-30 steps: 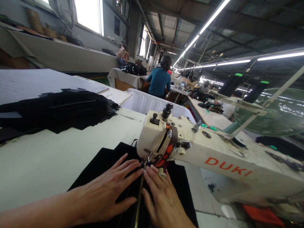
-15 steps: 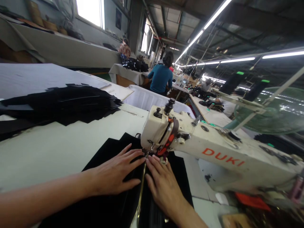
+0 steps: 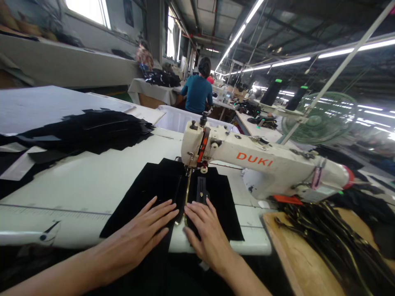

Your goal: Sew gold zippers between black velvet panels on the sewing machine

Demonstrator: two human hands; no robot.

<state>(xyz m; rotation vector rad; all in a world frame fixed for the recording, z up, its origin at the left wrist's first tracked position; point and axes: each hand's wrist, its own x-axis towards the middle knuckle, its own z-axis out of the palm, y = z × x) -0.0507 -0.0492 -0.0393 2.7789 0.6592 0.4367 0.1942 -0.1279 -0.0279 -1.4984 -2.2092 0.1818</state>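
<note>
Both hands, left hand [image 3: 145,230] and right hand [image 3: 205,230], lie spread flat on the black fabric [image 3: 154,185], flanking the zipper [image 3: 187,193], which runs straight ahead to the sewing machine [image 3: 247,158] needle, equally near both.

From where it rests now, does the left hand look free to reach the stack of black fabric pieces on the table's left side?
Probably yes: the left hand lies flat and empty on the black fabric, and bare table separates it from the stack.
</note>
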